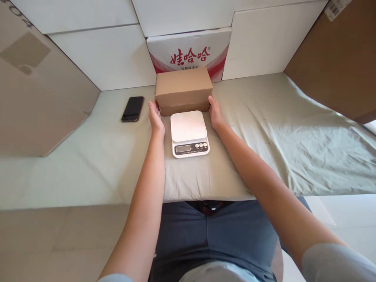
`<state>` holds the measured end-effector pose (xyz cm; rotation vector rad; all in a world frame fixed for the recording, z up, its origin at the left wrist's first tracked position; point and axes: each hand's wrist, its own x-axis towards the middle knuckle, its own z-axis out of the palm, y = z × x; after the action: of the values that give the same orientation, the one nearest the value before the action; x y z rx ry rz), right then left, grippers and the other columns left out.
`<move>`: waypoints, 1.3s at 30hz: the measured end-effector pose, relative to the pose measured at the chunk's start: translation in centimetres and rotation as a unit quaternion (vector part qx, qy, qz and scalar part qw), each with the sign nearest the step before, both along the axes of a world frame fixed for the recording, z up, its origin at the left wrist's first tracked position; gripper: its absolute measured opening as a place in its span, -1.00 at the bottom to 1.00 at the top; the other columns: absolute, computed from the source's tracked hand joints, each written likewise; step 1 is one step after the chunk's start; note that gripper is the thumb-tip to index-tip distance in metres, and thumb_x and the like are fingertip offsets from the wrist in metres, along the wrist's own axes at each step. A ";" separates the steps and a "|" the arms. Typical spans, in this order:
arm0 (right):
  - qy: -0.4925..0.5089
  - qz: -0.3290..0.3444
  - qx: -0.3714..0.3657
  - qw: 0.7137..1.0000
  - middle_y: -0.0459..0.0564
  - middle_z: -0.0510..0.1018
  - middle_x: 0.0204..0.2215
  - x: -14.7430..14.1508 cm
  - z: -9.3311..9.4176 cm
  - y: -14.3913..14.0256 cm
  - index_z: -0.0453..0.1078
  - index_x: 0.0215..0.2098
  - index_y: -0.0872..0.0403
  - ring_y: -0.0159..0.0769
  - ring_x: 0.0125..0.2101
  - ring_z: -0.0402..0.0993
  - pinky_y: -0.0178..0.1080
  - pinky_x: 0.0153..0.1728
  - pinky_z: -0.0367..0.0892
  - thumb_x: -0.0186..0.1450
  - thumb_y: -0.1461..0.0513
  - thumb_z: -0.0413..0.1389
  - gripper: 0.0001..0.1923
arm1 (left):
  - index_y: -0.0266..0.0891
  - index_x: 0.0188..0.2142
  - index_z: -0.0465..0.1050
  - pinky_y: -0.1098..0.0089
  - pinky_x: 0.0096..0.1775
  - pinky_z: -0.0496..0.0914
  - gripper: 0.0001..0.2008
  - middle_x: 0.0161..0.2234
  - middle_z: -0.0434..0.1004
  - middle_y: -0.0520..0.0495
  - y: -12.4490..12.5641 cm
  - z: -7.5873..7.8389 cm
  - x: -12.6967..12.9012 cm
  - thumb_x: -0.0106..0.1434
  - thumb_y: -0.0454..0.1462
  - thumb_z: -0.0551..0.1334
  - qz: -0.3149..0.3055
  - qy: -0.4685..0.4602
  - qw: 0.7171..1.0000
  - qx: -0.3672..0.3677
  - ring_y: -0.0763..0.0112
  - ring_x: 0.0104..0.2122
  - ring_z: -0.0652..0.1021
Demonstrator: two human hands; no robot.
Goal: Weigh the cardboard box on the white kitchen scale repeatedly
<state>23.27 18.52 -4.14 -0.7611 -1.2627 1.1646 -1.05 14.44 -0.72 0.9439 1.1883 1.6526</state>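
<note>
A brown cardboard box (183, 90) sits just behind a white digital scale (188, 126) on the cloth-covered desk (96, 176), gripped between the left hand (155, 116) and right hand (216, 111), one at each end. The pale green covering wrinkles towards the right. Left of the box lies a dark phone (132, 109). Behind, white panels (261, 43) surround a red-lettered carton (190, 41); larger cardboard cartons (44, 102) flank both sides, above pale flooring (58, 239).

A plain brown, oblong cardboard box (184, 87) is sitting near the middle of the back edge of the bench (249, 100). Its top is showing closed, its long side running roughly along that edge.
</note>
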 end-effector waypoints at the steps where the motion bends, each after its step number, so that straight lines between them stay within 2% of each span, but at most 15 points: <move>1: 0.003 -0.018 -0.006 1.000 -0.12 0.48 0.40 -0.2 0.3 -0.4 0.38 0.26 -0.08 -0.12 0.55 0.11 0.02 0.62 -0.08 0.21 -0.37 0.12 -0.15 | -0.37 0.47 0.24 0.26 0.50 0.11 -0.26 0.54 0.20 -0.23 -0.2 0.3 0.4 0.62 0.06 -0.28 0.001 -0.002 1.000 -0.001 0.31 0.51 0.27; 3: 0.002 -0.050 -0.020 0.999 -0.10 0.48 0.40 -0.4 1.0 -1.1 0.43 0.21 -0.10 -0.06 0.52 0.20 0.02 0.61 0.04 0.16 -0.37 0.15 -0.17 | -0.37 0.41 0.32 0.22 0.49 0.14 -0.32 0.49 0.32 -0.21 -0.5 0.7 1.0 0.64 0.00 -0.24 0.008 -0.005 1.000 -0.008 0.30 0.48 0.32; 6: -0.011 -0.051 -0.014 0.999 -0.04 0.46 0.41 -0.7 1.7 -1.8 0.41 0.23 -0.09 -0.02 0.52 0.21 0.05 0.61 0.03 0.15 -0.37 0.14 -0.14 | -0.33 0.31 0.43 0.21 0.46 0.20 -0.36 0.40 0.47 -0.17 -0.9 1.1 1.5 0.65 -0.01 -0.21 0.011 -0.008 1.000 -0.011 0.28 0.44 0.38; 12: -0.043 -0.054 0.042 0.997 -0.08 0.38 0.45 -0.9 3.3 -2.7 0.31 0.33 -0.14 -0.05 0.55 0.13 0.05 0.63 -0.03 0.25 -0.32 0.09 -0.18 | -0.30 0.25 0.46 0.25 0.45 0.22 -0.41 0.39 0.47 -0.18 -0.7 2.0 1.3 0.66 -0.04 -0.20 0.030 -0.008 0.999 0.014 0.34 0.41 0.41; 16: -0.067 -0.070 0.070 0.993 -0.16 0.33 0.48 -0.8 5.9 -4.4 0.23 0.39 -0.16 -0.12 0.58 0.02 0.02 0.65 -0.08 0.33 -0.25 0.07 -0.24 | -0.19 0.25 0.49 0.28 0.45 0.22 -0.36 0.32 0.55 -0.08 -1.0 3.1 0.9 0.62 0.11 -0.15 0.023 0.014 0.998 0.062 0.30 0.44 0.39; 19: -0.058 -0.084 0.087 0.991 -0.20 0.39 0.44 -0.5 8.4 -7.2 0.26 0.37 -0.23 -0.13 0.56 0.09 0.03 0.63 -0.01 0.40 -0.19 0.05 -0.36 | -0.16 0.30 0.46 0.19 0.48 0.17 -0.30 0.35 0.52 -0.08 -3.3 3.7 0.5 0.56 0.21 -0.11 0.011 0.038 0.993 0.110 0.23 0.46 0.36; 23: -0.072 -0.060 0.093 0.991 -0.22 0.38 0.45 -0.1 10.4 -13.0 0.36 0.31 -0.27 -0.11 0.56 0.11 -0.01 0.61 0.07 0.43 -0.18 0.08 -0.46 | -0.08 0.30 0.49 0.08 0.51 0.14 -0.14 0.46 0.37 -0.16 -9.2 3.9 0.2 0.34 0.41 0.02 -0.012 0.050 0.993 0.109 0.06 0.51 0.28; 26: -0.082 -0.051 0.080 0.992 -0.14 0.39 0.46 0.2 10.0 -16.7 0.34 0.34 -0.23 -0.04 0.53 0.18 0.04 0.58 0.15 0.44 -0.20 0.06 -0.41 | 0.00 0.26 0.54 0.05 0.50 0.16 -0.14 0.42 0.43 -0.12 -13.3 3.4 0.5 0.29 0.45 0.03 -0.004 0.058 0.995 0.085 0.03 0.51 0.29; 29: -0.076 -0.056 0.076 0.993 -0.12 0.39 0.45 0.2 8.5 -18.7 0.29 0.39 -0.24 0.03 0.52 0.20 0.11 0.55 0.21 0.46 -0.18 0.05 -0.40 | -0.07 0.24 0.56 -0.01 0.48 0.19 -0.11 0.39 0.48 -0.19 -15.3 2.6 1.0 0.28 0.45 0.02 0.019 0.060 0.996 0.066 -0.06 0.49 0.33; 34: -0.055 -0.065 0.055 0.995 -0.13 0.39 0.45 0.2 6.0 -18.9 0.29 0.38 -0.27 0.03 0.50 0.23 0.14 0.54 0.20 0.45 -0.13 0.05 -0.43 | -0.09 0.25 0.55 -0.03 0.48 0.17 -0.07 0.40 0.45 -0.26 -15.6 1.5 1.5 0.24 0.47 0.03 0.028 0.061 0.997 0.047 -0.09 0.49 0.32; 39: -0.055 -0.075 0.039 0.995 -0.14 0.37 0.47 0.4 5.5 -18.6 0.28 0.39 -0.27 0.01 0.52 0.20 0.12 0.55 0.19 0.44 -0.13 0.04 -0.41 | -0.09 0.25 0.56 -0.01 0.48 0.17 -0.07 0.40 0.45 -0.26 -15.7 1.2 1.6 0.23 0.47 0.06 0.036 0.061 0.997 0.036 -0.09 0.50 0.30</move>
<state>23.65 -0.07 1.37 -0.8553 -1.3116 0.9580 0.56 -1.31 0.47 1.0716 1.2650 1.7238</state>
